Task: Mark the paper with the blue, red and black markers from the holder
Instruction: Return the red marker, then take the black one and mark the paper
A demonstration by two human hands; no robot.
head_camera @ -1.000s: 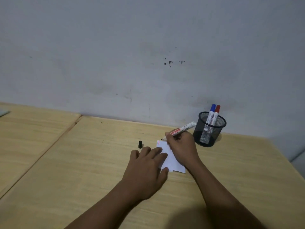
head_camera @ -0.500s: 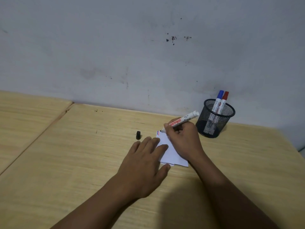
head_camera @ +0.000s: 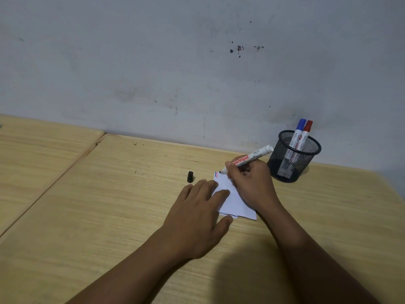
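A small white folded paper lies on the wooden table, with short blue and red lines at its far left corner. My right hand grips an uncapped black marker, tip down at that corner. My left hand lies flat, fingers spread, pressing the paper's left edge. The marker's black cap sits on the table left of the paper. A black mesh holder stands to the right by the wall, holding the blue marker and the red marker, both capped.
The wooden table meets a grey wall at the back. A seam runs diagonally at the left between two tabletops. The table's right edge falls away near the far right.
The view shifted, so everything sits slightly differently in frame. Both hands keep their hold; the marker tip stays at the paper's far left corner.
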